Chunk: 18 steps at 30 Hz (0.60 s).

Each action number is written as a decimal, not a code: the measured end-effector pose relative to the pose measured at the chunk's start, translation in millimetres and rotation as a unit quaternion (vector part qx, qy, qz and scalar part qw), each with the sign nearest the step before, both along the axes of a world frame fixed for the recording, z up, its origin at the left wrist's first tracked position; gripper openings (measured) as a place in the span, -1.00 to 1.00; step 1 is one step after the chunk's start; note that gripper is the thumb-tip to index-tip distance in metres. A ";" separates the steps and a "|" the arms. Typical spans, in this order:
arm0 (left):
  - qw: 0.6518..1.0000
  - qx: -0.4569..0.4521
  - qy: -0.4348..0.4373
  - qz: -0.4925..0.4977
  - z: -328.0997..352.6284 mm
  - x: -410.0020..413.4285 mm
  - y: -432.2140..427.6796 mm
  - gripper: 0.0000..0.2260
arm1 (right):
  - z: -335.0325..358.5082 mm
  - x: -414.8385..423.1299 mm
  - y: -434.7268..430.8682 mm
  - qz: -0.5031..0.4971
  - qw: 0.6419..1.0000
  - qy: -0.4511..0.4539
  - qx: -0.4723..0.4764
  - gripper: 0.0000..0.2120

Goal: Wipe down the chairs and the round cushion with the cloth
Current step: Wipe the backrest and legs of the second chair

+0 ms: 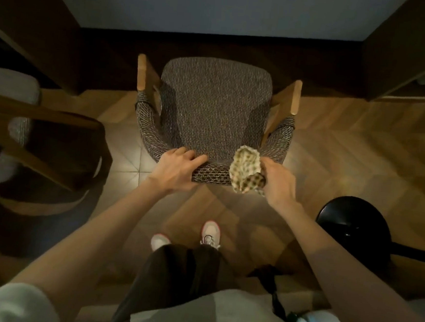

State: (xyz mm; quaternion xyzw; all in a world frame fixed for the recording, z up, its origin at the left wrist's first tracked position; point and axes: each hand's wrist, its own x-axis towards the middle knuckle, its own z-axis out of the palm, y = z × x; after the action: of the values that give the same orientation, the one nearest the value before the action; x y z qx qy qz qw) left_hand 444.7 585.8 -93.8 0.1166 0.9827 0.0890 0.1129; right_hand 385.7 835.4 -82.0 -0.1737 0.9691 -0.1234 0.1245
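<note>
At the curved back of the woven armchair (210, 104), head view: our left hand (178, 167) grips the rail, fingers curled over it; right hand (279, 182) clutches the patterned cloth (245, 167) against it. Cloth looks soft, light; we judge it best held bunched.

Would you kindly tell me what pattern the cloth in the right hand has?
The cloth is cream with small dark spots; the head view shows it.

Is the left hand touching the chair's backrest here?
Touching. The head view shows the left hand gripping the backrest, fingers curled over its top edge.
</note>
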 end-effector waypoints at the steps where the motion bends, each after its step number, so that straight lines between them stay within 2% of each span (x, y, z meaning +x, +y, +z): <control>1: 1.000 0.000 0.002 -0.001 0.9 0.8 -0.8 -0.49 | -3.7 2.3 0.4 -0.012 0.999 0.002 -0.033 -0.57; 3: 1.000 -0.014 0.000 -0.004 2.0 3.8 -5.7 -0.48 | -10.1 8.1 -2.3 -0.040 0.995 -0.019 -0.093 -0.65; 8: 1.000 -0.023 -0.012 -0.014 6.3 26.1 -34.6 -0.51 | -27.6 36.3 -26.8 -0.089 0.983 -0.037 -0.157 -0.93; 13: 1.000 -0.017 -0.008 -0.010 14.9 50.2 -54.8 -0.56 | -31.1 50.6 -52.3 -0.078 0.986 -0.048 -0.136 -0.94; 18: 1.000 -0.018 0.016 0.013 17.1 76.2 -88.7 -0.61 | -30.0 60.7 -92.1 -0.051 0.984 -0.056 -0.163 -0.91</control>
State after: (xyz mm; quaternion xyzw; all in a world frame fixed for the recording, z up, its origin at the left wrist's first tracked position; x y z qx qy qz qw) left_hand 520.9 497.2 -76.7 0.1035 0.9872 0.0711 0.0979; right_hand 446.5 743.3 -112.0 -0.1346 0.9352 -0.2951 0.1420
